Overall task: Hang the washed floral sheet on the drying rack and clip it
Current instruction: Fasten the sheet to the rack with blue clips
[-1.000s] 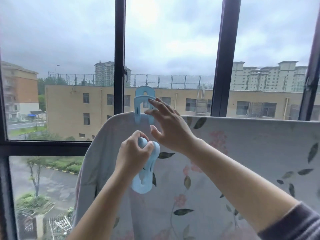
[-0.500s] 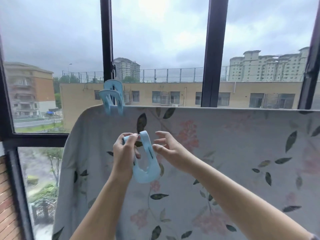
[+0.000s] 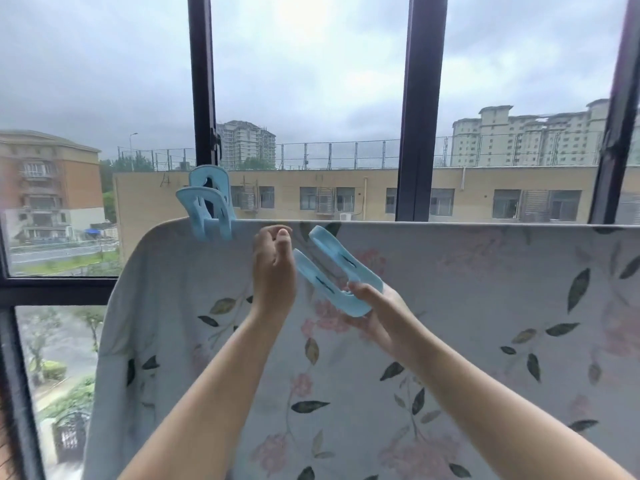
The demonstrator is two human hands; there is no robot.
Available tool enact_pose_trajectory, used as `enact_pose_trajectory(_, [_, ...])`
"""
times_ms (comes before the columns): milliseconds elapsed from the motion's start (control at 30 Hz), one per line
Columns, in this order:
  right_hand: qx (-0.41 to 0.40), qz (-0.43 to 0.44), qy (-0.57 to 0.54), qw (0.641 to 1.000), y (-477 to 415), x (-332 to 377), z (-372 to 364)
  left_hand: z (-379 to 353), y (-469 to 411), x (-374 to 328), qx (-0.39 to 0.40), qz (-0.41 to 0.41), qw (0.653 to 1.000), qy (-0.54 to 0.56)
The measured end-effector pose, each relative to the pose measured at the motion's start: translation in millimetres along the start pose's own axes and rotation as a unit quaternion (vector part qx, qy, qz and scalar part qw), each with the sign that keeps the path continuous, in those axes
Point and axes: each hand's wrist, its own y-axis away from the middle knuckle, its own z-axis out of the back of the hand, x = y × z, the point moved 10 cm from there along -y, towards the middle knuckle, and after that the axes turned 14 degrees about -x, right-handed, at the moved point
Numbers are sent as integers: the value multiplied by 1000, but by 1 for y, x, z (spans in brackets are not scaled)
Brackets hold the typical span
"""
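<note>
- Two bare forearms reach up from the bottom edge toward the floral sheet (image 3: 450,341).
- The left hand (image 3: 273,271) is raised, fingers loosely curled with the tips bunched near the thumb. It grips nothing that shows. Whether it touches the nearer arm of the held clip just beside it cannot be told.
- The right hand (image 3: 375,308) is lower and to the right, thumb and fingers pinching the closed end of the held blue clothes clip (image 3: 329,271).
- This clip tilts, its two long arms pointing up and left, apart from each other, in front of the sheet and just under its top edge.
- The sheet, pale with pink flowers and dark leaves, hangs draped with its top fold in a straight level line, filling the lower right; its left corner curves down.
- A fastened blue clothes clip (image 3: 207,209) sits astride that top fold near the left corner.
- Behind stand the dark window frame (image 3: 419,98) bars.
- Beyond the glass: a long beige building (image 3: 346,188), tower blocks (image 3: 519,133) and grey cloud.
</note>
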Motion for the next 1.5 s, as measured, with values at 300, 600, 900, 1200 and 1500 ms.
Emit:
enact_pose_trajectory(300, [-102,82,287,949,-55,32,85,-98,-56,19,192,-357,785,-469])
enact_pose_trajectory(600, [-253,-51,557,789,-66,-5,232,-169,-1,-3,197,-381,774,-466])
enact_pose_trajectory(900, [-236,-10,546,804,-77,22,313,-238,51,-17,182,-336,776,-502])
enact_pose_trajectory(1200, [-161,100,452,872,-79,58,309,-232,53,-16,137,-281,769,-557])
enact_pose_trajectory(1500, [-167,-40,508,844,-77,37,362,-243,59,-14,144,-274,754,-579])
